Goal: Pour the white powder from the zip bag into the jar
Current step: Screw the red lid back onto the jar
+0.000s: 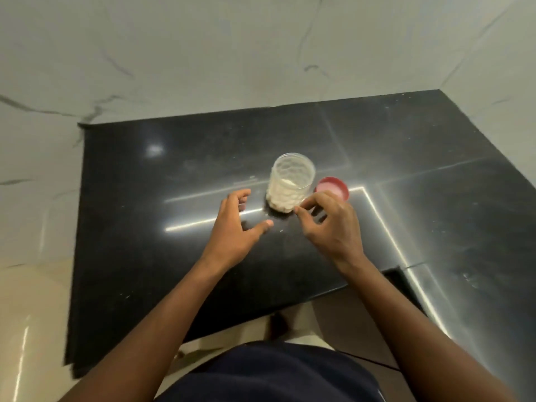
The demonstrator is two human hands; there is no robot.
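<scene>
A clear plastic jar with a dimpled, honeycomb-patterned wall point(292, 182) stands upright and uncapped near the centre of the frame, on a glossy black stone countertop point(145, 227). White powder point(282, 195) fills roughly its lower half. Just to the right of the jar, a round red lid point(333, 188) lies on the counter with its pale inner side up, partly hidden behind the fingers of the right hand.

The left hand point(235, 227) hovers left of and below the jar, fingers spread and curved, thumb pointing toward the jar's base, holding nothing. The right hand point(330, 224) sits just right of and below the jar, its fingers loosely curled and the fingertips close to the jar's lower wall; it grips nothing, and whether it touches the jar cannot be told.

Pale marble-veined wall tiles point(203, 53) fill the upper part of the frame. Dark blue clothing point(275, 372) shows at the bottom centre.
</scene>
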